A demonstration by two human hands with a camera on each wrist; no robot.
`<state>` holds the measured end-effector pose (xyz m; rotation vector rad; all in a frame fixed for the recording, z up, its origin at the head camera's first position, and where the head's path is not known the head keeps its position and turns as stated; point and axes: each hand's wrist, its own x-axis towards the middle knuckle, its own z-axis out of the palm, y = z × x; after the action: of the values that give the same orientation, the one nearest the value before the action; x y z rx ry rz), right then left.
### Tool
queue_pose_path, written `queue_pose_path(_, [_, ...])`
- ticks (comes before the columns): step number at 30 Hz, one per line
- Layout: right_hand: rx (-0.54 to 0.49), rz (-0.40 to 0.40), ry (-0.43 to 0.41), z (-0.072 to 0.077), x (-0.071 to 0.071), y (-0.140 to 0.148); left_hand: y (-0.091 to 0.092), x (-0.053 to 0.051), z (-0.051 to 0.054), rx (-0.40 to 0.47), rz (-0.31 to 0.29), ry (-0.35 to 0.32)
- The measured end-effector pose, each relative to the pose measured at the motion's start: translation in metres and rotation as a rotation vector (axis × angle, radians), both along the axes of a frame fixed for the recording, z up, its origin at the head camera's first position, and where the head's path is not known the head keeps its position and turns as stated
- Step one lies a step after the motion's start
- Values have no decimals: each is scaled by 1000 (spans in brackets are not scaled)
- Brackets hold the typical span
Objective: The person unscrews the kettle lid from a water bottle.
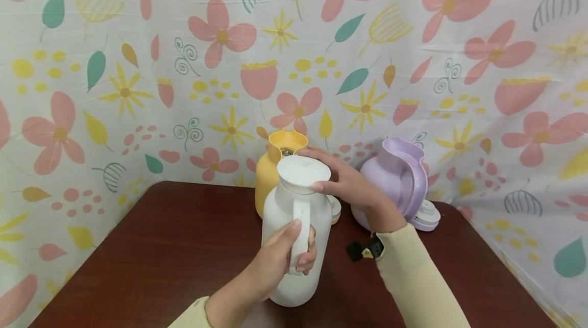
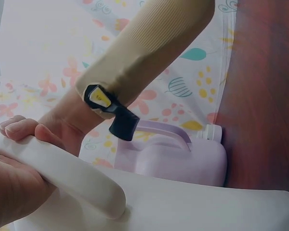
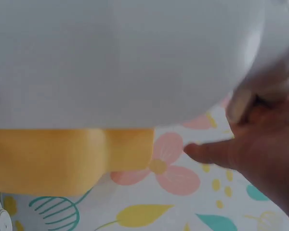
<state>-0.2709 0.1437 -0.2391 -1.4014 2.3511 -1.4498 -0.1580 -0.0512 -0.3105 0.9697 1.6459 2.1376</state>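
Observation:
A white thermos jug [image 1: 317, 246] stands upright in front of me, its flat round white top [image 1: 303, 170] facing up. My left hand [image 1: 280, 254] grips the jug's handle [image 1: 301, 213], fingers curled round it. At the top, my right hand [image 1: 344, 182] holds the rim from the right, thumb on the near side and fingers on the far side. In the right wrist view, one finger points away from the neck, and the jug's body hides much of the scene. The left wrist view has the handle close up, running under the left palm.
Behind the white jug stands a yellow jug [image 1: 264, 180], its spout uncovered. A purple jug [image 1: 374, 180] is at the back right, a white lid [image 1: 427, 216] beside it. Another white lid [image 1: 336, 209] is partly hidden. Floral cloth hangs behind the dark red table [image 1: 184, 251].

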Motion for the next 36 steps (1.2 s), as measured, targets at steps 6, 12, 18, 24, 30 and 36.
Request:
queue_pose_path(6, [100,204,-96,12,-21,8,0,0,0,0,-6,20])
queue_pose_path(12, [159,365,-185,16,-43,9,-1,1,-1,-3,-3,14])
queue_pose_path(18, [215,588,-259,30,-62,3,0,1,0,-3,-6,17])
queue_pose_path(24, [302,660,-353,44,-67,0,-1,0,1,-10,0,19])
queue_pose_path(30, [325,605,-332,47,-60,6,1,1,1,-16,0,22])
queue_pose_path(36, [70,344,-244,34,-48,12,-1,1,2,-17,12,11])
